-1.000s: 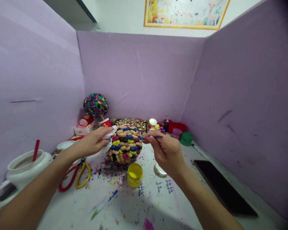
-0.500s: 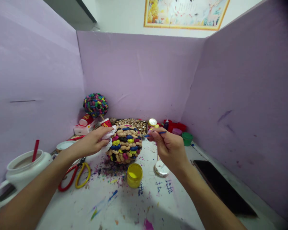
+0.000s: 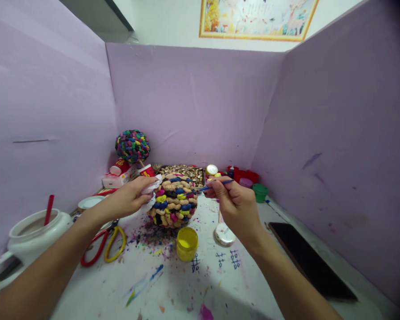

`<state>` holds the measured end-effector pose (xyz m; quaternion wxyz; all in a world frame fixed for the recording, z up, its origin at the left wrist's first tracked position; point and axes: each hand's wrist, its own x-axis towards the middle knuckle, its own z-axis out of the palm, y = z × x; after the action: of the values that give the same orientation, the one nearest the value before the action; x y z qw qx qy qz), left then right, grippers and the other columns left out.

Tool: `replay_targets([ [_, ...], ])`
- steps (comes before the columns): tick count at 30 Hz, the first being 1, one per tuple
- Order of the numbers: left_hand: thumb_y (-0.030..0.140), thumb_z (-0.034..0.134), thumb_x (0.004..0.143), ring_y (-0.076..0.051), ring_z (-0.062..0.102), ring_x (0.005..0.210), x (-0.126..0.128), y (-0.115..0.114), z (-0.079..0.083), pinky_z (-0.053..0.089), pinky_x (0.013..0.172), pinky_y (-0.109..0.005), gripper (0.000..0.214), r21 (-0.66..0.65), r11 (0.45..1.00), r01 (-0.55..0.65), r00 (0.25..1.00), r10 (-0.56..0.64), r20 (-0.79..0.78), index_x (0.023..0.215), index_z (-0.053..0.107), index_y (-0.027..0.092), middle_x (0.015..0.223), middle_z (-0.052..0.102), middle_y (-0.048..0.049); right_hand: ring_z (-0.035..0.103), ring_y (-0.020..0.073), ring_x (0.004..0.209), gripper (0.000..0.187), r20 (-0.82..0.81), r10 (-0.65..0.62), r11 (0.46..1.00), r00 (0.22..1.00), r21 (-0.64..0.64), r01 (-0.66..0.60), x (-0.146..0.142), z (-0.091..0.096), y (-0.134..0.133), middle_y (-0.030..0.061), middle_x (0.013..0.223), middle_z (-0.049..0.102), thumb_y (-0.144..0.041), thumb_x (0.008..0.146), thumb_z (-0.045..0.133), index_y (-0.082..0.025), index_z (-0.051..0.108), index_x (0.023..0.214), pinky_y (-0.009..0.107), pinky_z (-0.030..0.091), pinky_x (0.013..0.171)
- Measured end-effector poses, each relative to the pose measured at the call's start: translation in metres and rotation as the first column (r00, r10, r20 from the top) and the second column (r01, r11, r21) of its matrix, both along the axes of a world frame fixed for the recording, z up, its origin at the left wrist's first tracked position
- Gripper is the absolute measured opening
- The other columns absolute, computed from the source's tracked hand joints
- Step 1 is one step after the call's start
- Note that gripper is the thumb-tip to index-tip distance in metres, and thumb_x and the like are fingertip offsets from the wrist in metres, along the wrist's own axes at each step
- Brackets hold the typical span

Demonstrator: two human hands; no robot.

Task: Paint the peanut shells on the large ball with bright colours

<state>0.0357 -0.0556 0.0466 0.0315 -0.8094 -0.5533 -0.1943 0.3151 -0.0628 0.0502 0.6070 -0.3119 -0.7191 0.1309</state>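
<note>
A ball covered in peanuts [image 3: 173, 205], partly painted yellow, blue, magenta and black, stands at the middle of the table. My left hand [image 3: 135, 195] is closed on a crumpled white tissue [image 3: 150, 195] and presses it against the ball's left side. Pinched in my right hand [image 3: 235, 202] is a thin blue paintbrush [image 3: 206, 188], its tip at the ball's right side; whether it touches is hard to tell. Just in front of the ball sits an uncovered jar of yellow paint [image 3: 187, 244].
Red-and-yellow-handled pliers [image 3: 115, 242] and a white jug [image 3: 36, 231] lie to the left. A painted ball [image 3: 133, 146] and a tray of peanut shells [image 3: 183, 171] are behind. On the right are a round lid [image 3: 224, 234], a black phone [image 3: 310, 260] and a green pot [image 3: 260, 193].
My right hand has shifted slightly to the right, and the brush's angle has changed a little. My left hand, the tissue and the ball look the same.
</note>
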Motion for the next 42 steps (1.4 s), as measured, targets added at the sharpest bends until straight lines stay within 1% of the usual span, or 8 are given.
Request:
replay_targets([
  [6, 0.038, 0.040, 0.082, -0.027, 0.048, 0.124, -0.0005, -0.0003, -0.0006, 0.036, 0.105, -0.040, 0.059, -0.006, 1.000, 0.008, 1.000, -0.008, -0.002, 0.132, 0.046, 0.010, 0.136, 0.052, -0.0151, 0.068, 0.0145, 0.059, 0.022, -0.001, -0.040, 0.999, 0.999, -0.027, 0.040, 0.0029, 0.0038, -0.0004, 0.0047, 0.070, 0.070, -0.027, 0.088, 0.049, -0.017, 0.063, 0.075, 0.025, 0.055, 0.053],
  [8, 0.039, 0.039, 0.082, -0.027, 0.049, 0.124, -0.0005, -0.0005, -0.0005, 0.036, 0.105, -0.039, 0.058, -0.002, 1.000, 0.011, 1.000, -0.011, -0.001, 0.132, 0.047, 0.011, 0.136, 0.052, -0.0146, 0.068, 0.0147, 0.060, 0.022, -0.003, -0.033, 0.999, 0.999, -0.025, 0.033, 0.0028, 0.0037, -0.0007, 0.0056, 0.072, 0.071, -0.028, 0.088, 0.049, -0.016, 0.063, 0.074, 0.026, 0.056, 0.054],
  [11, 0.038, 0.040, 0.082, -0.027, 0.049, 0.123, -0.0002, -0.0006, -0.0003, 0.036, 0.105, -0.039, 0.057, 0.004, 1.000, 0.012, 1.000, -0.012, -0.008, 0.132, 0.047, 0.011, 0.136, 0.053, -0.0145, 0.068, 0.0143, 0.060, 0.024, -0.002, -0.020, 1.000, 1.000, -0.022, 0.020, 0.0013, 0.0016, -0.0010, 0.0065, 0.077, 0.071, -0.029, 0.088, 0.050, -0.016, 0.063, 0.073, 0.026, 0.056, 0.055],
  [16, 0.038, 0.039, 0.082, -0.027, 0.049, 0.123, 0.0005, -0.0005, 0.0002, 0.036, 0.105, -0.040, 0.059, 0.001, 1.000, 0.012, 1.000, -0.012, -0.004, 0.131, 0.047, 0.008, 0.135, 0.053, -0.0162, 0.067, 0.0162, 0.061, 0.026, 0.032, -0.009, 1.000, 0.999, -0.020, 0.010, -0.0018, -0.0040, -0.0009, 0.0063, 0.072, 0.070, -0.032, 0.091, 0.047, -0.016, 0.064, 0.080, 0.030, 0.056, 0.058],
  [22, 0.038, 0.039, 0.081, -0.027, 0.048, 0.124, -0.0002, 0.0003, 0.0002, 0.036, 0.105, -0.041, 0.060, -0.005, 1.000, 0.008, 1.000, -0.008, 0.000, 0.132, 0.046, 0.008, 0.136, 0.052, -0.0158, 0.068, 0.0171, 0.061, 0.024, 0.038, 0.004, 1.000, 0.999, 0.013, -0.004, -0.0025, -0.0057, -0.0028, 0.0062, 0.069, 0.070, -0.030, 0.091, 0.047, -0.015, 0.064, 0.084, 0.030, 0.054, 0.057],
  [31, 0.038, 0.039, 0.081, -0.028, 0.048, 0.124, -0.0004, 0.0000, 0.0001, 0.036, 0.105, -0.040, 0.059, -0.014, 1.000, 0.007, 1.000, -0.007, -0.005, 0.132, 0.046, 0.008, 0.136, 0.052, -0.0153, 0.068, 0.0165, 0.061, 0.022, 0.117, -0.074, 0.989, 0.990, 0.140, 0.058, -0.0008, -0.0048, -0.0010, 0.0059, 0.070, 0.070, -0.026, 0.092, 0.046, -0.015, 0.063, 0.083, 0.027, 0.051, 0.054],
  [37, 0.039, 0.038, 0.081, -0.028, 0.047, 0.125, -0.0013, 0.0017, 0.0010, 0.035, 0.106, -0.041, 0.062, -0.037, 0.999, -0.003, 1.000, 0.003, -0.008, 0.132, 0.045, 0.006, 0.137, 0.050, -0.0172, 0.064, 0.0147, 0.056, 0.023, 0.112, -0.081, 0.993, 0.990, 0.099, 0.070, 0.0019, -0.0013, -0.0018, 0.0041, 0.065, 0.068, -0.027, 0.091, 0.047, -0.016, 0.062, 0.077, 0.026, 0.049, 0.052],
  [42, 0.041, 0.037, 0.081, -0.028, 0.046, 0.126, -0.0020, 0.0029, 0.0012, 0.033, 0.107, -0.043, 0.064, -0.049, 0.999, -0.022, 1.000, 0.022, -0.008, 0.133, 0.043, 0.005, 0.138, 0.049, -0.0179, 0.065, 0.0156, 0.057, 0.024, 0.129, -0.109, 0.988, 0.986, 0.120, 0.093, 0.0025, -0.0011, -0.0008, 0.0054, 0.067, 0.069, -0.026, 0.091, 0.046, -0.015, 0.062, 0.077, 0.026, 0.048, 0.052],
])
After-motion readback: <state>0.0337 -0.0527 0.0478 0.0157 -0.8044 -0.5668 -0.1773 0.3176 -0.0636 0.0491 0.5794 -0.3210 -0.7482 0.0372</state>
